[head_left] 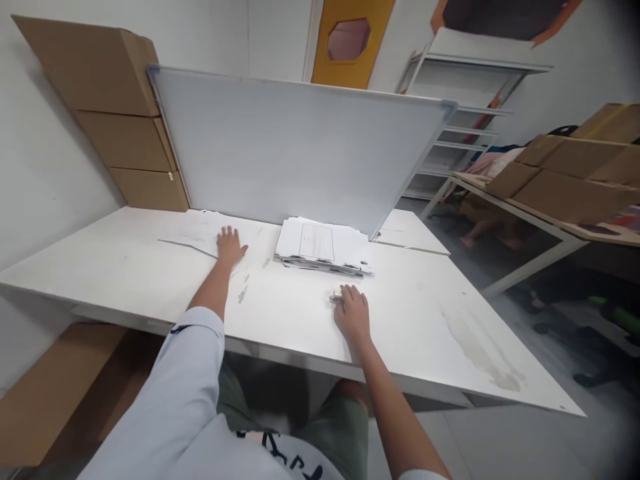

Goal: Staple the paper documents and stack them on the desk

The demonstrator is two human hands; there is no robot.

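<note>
My left hand (230, 244) lies flat with fingers spread on the near edge of a loose white sheet (197, 230) at the back of the white table (125, 267). My right hand (353, 312) rests palm down nearer to me, its fingers over a small metallic object (336, 299) that I cannot name. Just beyond the right hand sits a stack of printed papers (323, 247), lying against the foot of a large whiteboard (300, 153) that leans upright on the table.
Stacked cardboard boxes (115, 113) stand at the back left against the wall. A second table (550, 227) with more boxes is at the right, metal shelving (470, 93) behind it. Another box (55, 393) sits on the floor at the left.
</note>
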